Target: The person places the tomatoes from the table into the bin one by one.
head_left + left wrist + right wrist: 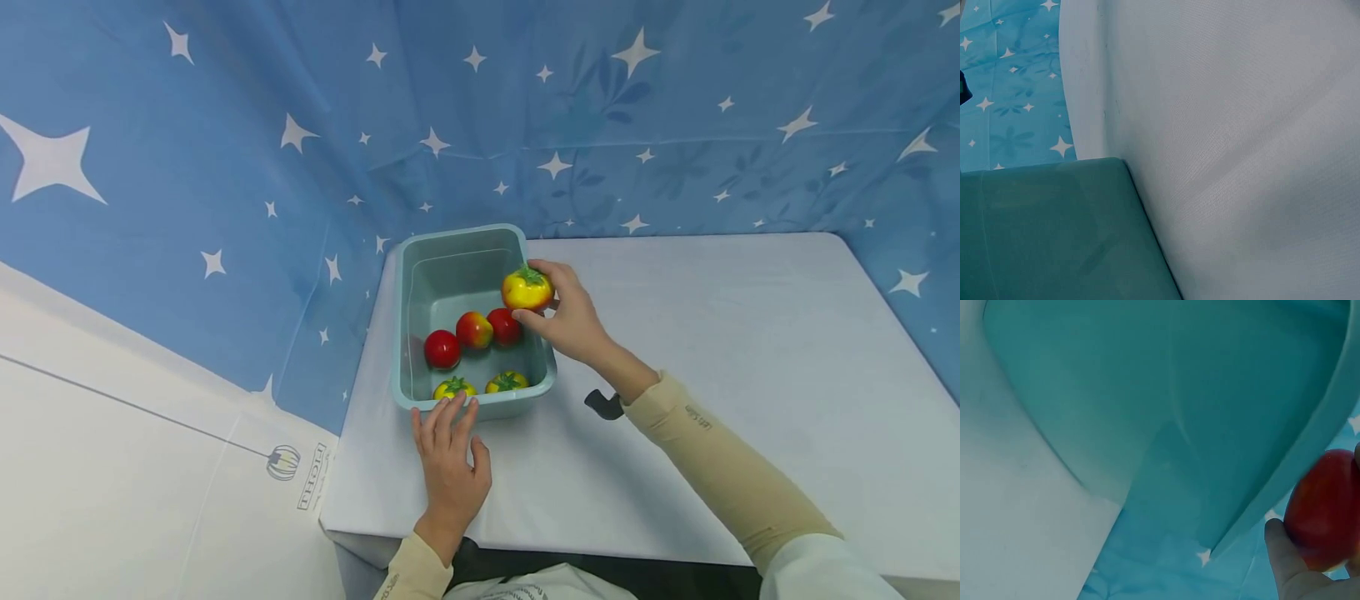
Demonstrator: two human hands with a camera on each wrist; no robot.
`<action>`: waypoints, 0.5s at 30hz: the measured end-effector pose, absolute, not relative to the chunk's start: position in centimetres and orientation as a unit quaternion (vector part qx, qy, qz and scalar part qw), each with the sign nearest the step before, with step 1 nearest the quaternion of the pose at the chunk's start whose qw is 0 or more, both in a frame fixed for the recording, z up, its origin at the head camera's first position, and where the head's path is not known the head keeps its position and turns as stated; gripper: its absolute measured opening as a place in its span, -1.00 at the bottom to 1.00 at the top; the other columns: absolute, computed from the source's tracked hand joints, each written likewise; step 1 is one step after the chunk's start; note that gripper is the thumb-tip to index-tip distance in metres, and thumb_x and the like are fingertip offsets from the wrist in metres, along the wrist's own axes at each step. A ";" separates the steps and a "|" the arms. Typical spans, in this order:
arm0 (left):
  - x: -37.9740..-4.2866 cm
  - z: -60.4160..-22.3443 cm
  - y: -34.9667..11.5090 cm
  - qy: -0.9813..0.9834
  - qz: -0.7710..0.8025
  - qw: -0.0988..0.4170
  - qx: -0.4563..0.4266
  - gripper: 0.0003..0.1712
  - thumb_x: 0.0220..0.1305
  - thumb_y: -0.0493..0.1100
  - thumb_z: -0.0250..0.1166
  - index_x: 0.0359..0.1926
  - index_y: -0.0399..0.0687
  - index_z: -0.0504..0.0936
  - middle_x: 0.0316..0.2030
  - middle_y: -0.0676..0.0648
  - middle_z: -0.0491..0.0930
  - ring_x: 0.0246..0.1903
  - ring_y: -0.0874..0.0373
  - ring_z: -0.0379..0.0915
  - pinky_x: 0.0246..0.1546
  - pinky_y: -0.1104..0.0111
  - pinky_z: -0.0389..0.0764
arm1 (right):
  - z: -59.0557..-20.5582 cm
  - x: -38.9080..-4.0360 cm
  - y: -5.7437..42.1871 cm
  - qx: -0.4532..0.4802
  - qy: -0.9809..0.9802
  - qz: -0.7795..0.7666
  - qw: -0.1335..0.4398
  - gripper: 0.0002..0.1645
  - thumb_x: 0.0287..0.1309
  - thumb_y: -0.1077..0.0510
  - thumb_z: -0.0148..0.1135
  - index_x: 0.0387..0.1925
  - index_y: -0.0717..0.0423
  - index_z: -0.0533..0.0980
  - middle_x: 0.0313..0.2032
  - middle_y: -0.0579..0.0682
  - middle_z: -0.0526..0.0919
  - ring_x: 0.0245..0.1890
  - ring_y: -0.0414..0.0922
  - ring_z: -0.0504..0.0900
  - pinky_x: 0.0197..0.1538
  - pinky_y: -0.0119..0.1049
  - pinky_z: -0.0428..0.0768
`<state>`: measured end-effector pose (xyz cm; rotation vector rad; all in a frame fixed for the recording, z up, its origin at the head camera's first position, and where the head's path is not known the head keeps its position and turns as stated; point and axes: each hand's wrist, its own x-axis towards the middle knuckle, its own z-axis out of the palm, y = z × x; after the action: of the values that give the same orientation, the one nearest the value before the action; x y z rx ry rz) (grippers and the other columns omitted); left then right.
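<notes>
My right hand (573, 321) holds a yellow-and-red persimmon (527, 289) with a green leafy top, thumb on one side and fingers on the other. It overlaps the right rim of a blue-green plastic bin (400, 333). The persimmon's red underside (1322, 509) shows beside the rim in the right wrist view. Spread fingers of my left hand (453, 475) rest at the bin's near rim. Inside lie a red fruit (442, 349), a red-yellow fruit (474, 330), another red fruit (504, 327) and two persimmons (454, 387) near the front wall.
The bin stands at the left end of a table with a white cloth (712, 350). Blue star-patterned curtains (480, 108) hang behind and at the left. A small black object (603, 405) shows beside my right forearm.
</notes>
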<state>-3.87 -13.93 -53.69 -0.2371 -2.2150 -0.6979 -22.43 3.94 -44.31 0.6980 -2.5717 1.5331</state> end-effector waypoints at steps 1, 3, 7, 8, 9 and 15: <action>-3.9 -53.7 -13.9 -0.872 -0.275 0.393 -0.094 -0.48 0.11 -0.29 0.10 0.15 -0.18 0.58 0.15 -0.24 0.50 0.21 -0.14 0.27 0.38 -0.17 -0.17 | -44.4 -22.3 3.8 0.231 -0.836 0.497 0.032 -0.11 0.04 0.12 0.43 0.38 0.04 0.24 0.28 0.11 0.31 0.13 0.01 0.42 0.08 0.00 0.59; -3.9 -53.7 -13.9 -0.873 -0.275 0.393 -0.094 -0.49 0.14 -0.27 0.08 0.15 -0.18 0.58 0.15 -0.25 0.50 0.21 -0.14 0.27 0.38 -0.17 -0.18 | -44.5 -22.0 3.4 0.237 -0.834 0.497 0.030 -0.12 0.03 0.11 0.44 0.37 0.03 0.25 0.27 0.10 0.31 0.11 0.00 0.43 0.07 -0.02 0.60; -4.0 -53.7 -13.9 -0.870 -0.275 0.398 -0.097 -0.49 0.14 -0.28 0.06 0.15 -0.19 0.58 0.16 -0.23 0.50 0.20 -0.15 0.27 0.38 -0.17 -0.17 | -44.9 -21.6 2.9 0.257 -0.831 0.493 0.030 -0.13 0.03 0.12 0.44 0.37 0.06 0.27 0.27 0.12 0.32 0.09 -0.01 0.44 0.05 -0.07 0.60; -4.0 -53.7 -13.9 -0.869 -0.275 0.400 -0.098 -0.49 0.14 -0.29 0.06 0.15 -0.19 0.58 0.17 -0.22 0.50 0.20 -0.15 0.28 0.38 -0.17 -0.17 | -45.0 -21.5 2.8 0.262 -0.829 0.492 0.030 -0.13 0.03 0.12 0.44 0.36 0.08 0.27 0.27 0.12 0.32 0.09 -0.01 0.44 0.06 -0.09 0.59; -4.1 -53.7 -13.9 -0.867 -0.275 0.402 -0.099 -0.49 0.14 -0.30 0.06 0.15 -0.19 0.58 0.18 -0.21 0.50 0.19 -0.15 0.28 0.37 -0.17 -0.17 | -45.1 -21.4 2.7 0.268 -0.827 0.492 0.031 -0.13 0.03 0.12 0.44 0.36 0.10 0.28 0.26 0.13 0.33 0.09 -0.01 0.44 0.06 -0.09 0.58; -4.2 -53.8 -13.8 -0.861 -0.275 0.415 -0.102 -0.49 0.13 -0.31 0.04 0.13 -0.21 0.59 0.14 -0.24 0.52 0.17 -0.17 0.29 0.36 -0.18 -0.15 | -45.4 -20.7 2.0 0.297 -0.825 0.480 0.022 -0.12 0.01 0.10 0.46 0.36 0.10 0.28 0.25 0.11 0.35 0.12 -0.01 0.44 0.19 -0.06 0.50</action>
<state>-4.23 -13.84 -53.76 -0.2560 -2.1643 -0.6903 -20.70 1.99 -45.35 0.9210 -2.5573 1.4863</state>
